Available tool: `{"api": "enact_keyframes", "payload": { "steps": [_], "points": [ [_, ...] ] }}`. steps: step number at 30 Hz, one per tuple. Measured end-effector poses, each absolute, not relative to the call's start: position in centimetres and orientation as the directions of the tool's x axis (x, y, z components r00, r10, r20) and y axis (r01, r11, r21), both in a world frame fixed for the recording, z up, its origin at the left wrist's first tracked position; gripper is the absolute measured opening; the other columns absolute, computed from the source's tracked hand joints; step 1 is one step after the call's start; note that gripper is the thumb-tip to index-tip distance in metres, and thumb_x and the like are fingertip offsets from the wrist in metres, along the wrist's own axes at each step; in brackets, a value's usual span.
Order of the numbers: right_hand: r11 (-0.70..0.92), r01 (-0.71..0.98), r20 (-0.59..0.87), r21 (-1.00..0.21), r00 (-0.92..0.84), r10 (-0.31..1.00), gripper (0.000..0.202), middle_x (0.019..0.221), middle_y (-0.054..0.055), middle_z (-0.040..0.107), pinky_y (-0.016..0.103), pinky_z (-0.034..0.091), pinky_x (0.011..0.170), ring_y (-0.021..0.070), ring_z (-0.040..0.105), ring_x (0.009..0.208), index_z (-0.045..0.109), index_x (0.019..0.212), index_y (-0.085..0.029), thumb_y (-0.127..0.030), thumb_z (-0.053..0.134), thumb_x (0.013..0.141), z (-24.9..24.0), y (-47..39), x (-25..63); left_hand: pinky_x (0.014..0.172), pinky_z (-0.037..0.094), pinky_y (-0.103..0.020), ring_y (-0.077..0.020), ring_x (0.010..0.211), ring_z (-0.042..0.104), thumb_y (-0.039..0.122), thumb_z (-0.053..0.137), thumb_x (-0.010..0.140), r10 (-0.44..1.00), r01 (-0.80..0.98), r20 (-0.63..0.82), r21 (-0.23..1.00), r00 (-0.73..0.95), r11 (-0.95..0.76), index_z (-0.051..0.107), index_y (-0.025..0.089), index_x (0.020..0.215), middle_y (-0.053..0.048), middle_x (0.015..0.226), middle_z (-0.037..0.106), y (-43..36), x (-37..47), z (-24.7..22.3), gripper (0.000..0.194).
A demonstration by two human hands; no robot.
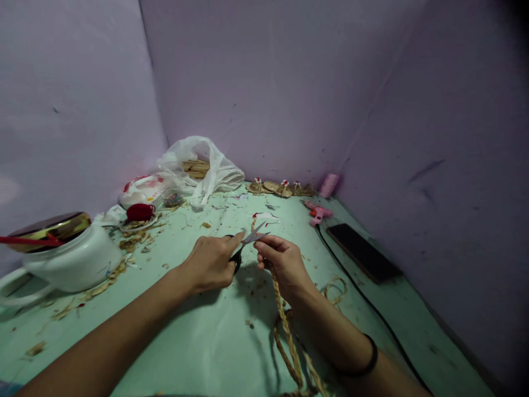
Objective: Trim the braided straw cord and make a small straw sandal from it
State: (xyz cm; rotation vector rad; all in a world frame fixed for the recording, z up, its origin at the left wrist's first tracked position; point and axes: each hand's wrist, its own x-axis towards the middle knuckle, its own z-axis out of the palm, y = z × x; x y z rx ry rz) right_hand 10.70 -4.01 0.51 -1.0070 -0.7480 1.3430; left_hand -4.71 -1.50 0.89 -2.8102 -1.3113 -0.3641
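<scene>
My left hand (212, 262) is closed on the black handles of a pair of scissors (250, 237). The blades are parted and point right, with their tips at the fingers of my right hand (285, 262). That hand pinches a braided straw cord (285, 320), which hangs below the palm and loops down toward the near edge. A short braided end with a red-and-white thread (266, 216) lies just beyond the blades. Whether the blades touch the cord I cannot tell.
Left stand a white mug (78, 267) and a red thread spool (140, 212). A plastic bag (223, 171) and several woven straw pieces (283, 191) line the back. At right are a pink glue gun (317, 214), its black cable, a phone (361, 251) and a pink spool (329, 185). Straw scraps litter the table.
</scene>
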Motion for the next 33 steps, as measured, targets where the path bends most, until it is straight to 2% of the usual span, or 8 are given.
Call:
{"api": "enact_keyframes", "payload": {
  "steps": [7,10,15,18,20,23,27,33],
  "points": [
    [-0.048,-0.427,-0.109,-0.903,0.122,0.987,0.015,0.05,-0.003,0.057,0.018,0.04,0.037,0.0058,0.047,0.042,0.066,0.065,-0.013,-0.015,0.071,0.051,0.4,-4.0,10.7,0.059,0.041,-0.028,-0.0214,0.075,0.062,0.016,0.044,0.069,0.759,0.76,0.187,0.084,0.623,-0.645,0.043,0.025,0.121,-0.003,0.082,0.067,-1.4,-4.7,0.8,0.053],
    [-0.065,-0.455,-0.13,-0.888,0.113,0.985,0.018,0.052,-0.003,0.058,0.018,0.041,0.037,0.0058,0.047,0.042,0.066,0.067,-0.013,-0.015,0.072,0.05,0.3,-3.9,10.8,0.058,0.04,-0.027,-0.0201,0.072,0.062,0.015,0.042,0.068,0.751,0.745,0.2,0.12,0.63,-0.656,0.045,0.027,0.119,-0.001,0.08,0.067,-1.2,-4.8,0.6,0.052],
    [-0.124,-0.537,-0.194,-0.834,0.076,0.978,0.023,0.057,-0.002,0.059,0.017,0.042,0.038,0.0053,0.048,0.043,0.065,0.073,-0.013,-0.011,0.07,0.05,0.1,-3.5,11.2,0.059,0.041,-0.023,-0.0143,0.066,0.06,0.015,0.041,0.071,0.756,0.69,0.255,0.308,0.603,-0.655,0.057,0.027,0.104,0.002,0.075,0.067,-0.6,-4.8,0.2,0.039],
    [-0.152,-0.584,-0.21,-0.797,0.033,0.977,0.026,0.055,-0.004,0.055,0.015,0.042,0.038,0.0035,0.044,0.041,0.064,0.077,-0.014,-0.008,0.065,0.051,0.0,-3.2,11.4,0.057,0.041,-0.022,-0.013,0.063,0.058,0.018,0.042,0.072,0.805,0.686,0.332,0.423,0.492,-0.593,0.06,0.022,0.099,0.001,0.074,0.066,-0.1,-4.8,0.0,0.032],
    [-0.168,-0.596,-0.212,-0.785,0.005,0.977,0.028,0.055,-0.006,0.052,0.015,0.041,0.037,0.0028,0.042,0.04,0.064,0.08,-0.015,-0.007,0.063,0.053,0.0,-3.2,11.4,0.058,0.042,-0.023,-0.013,0.064,0.058,0.019,0.043,0.072,0.825,0.69,0.369,0.456,0.428,-0.562,0.06,0.02,0.1,-0.001,0.078,0.067,0.1,-5.0,0.1,0.033],
    [-0.175,-0.589,-0.207,-0.789,-0.013,0.978,0.031,0.056,-0.006,0.05,0.014,0.039,0.036,0.0022,0.039,0.039,0.064,0.083,-0.015,-0.006,0.06,0.054,0.1,-3.2,11.4,0.063,0.044,-0.025,-0.0151,0.071,0.06,0.022,0.047,0.069,0.818,0.722,0.388,0.399,0.426,-0.565,0.057,0.022,0.107,0.0,0.085,0.067,-0.1,-5.2,0.4,0.039],
    [-0.176,-0.575,-0.197,-0.799,-0.025,0.98,0.03,0.055,-0.006,0.048,0.014,0.039,0.035,0.0023,0.037,0.04,0.065,0.082,-0.013,-0.008,0.061,0.053,0.1,-3.3,11.4,0.072,0.045,-0.031,-0.0207,0.086,0.06,0.022,0.047,0.066,0.772,0.766,0.39,0.215,0.501,-0.606,0.048,0.024,0.119,-0.002,0.098,0.065,-0.6,-5.3,0.6,0.053],
    [-0.132,-0.504,-0.161,-0.854,0.014,0.987,0.027,0.055,-0.006,0.048,0.016,0.039,0.034,0.0027,0.035,0.04,0.066,0.077,-0.013,-0.013,0.063,0.05,0.0,-3.4,11.1,0.067,0.045,-0.034,-0.0239,0.082,0.06,0.023,0.044,0.068,0.743,0.789,0.322,-0.023,0.587,-0.614,0.04,0.019,0.127,-0.006,0.092,0.063,-0.8,-5.1,0.5,0.059]
  ]
}}
